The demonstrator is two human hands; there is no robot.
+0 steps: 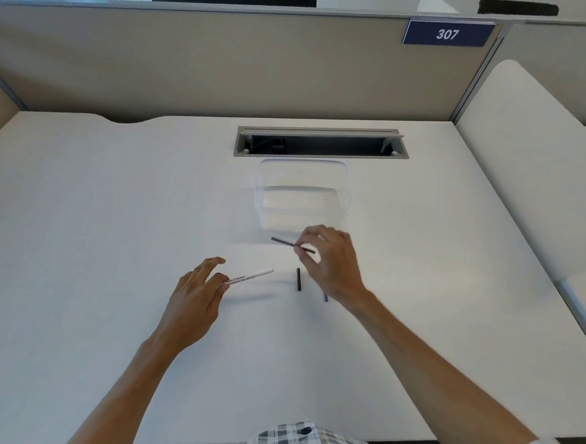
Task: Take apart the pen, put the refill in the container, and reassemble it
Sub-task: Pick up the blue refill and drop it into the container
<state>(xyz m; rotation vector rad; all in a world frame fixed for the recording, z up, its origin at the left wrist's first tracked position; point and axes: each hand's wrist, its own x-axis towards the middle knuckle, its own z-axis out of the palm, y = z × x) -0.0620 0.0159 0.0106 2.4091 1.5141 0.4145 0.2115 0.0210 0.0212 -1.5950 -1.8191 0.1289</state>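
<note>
One refill (291, 245) pinched in right hand (327, 264), near container (345, 185).

White barrel (250, 276), thin dark refill (287, 244) held near the empty clear container (302, 196).

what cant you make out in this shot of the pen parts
- Head view: print on the white pen barrel is too small to read.
- Small dark part is mostly hidden under the right hand.
- Clear container: the bottom looks bare, but glare blurs it.
</note>
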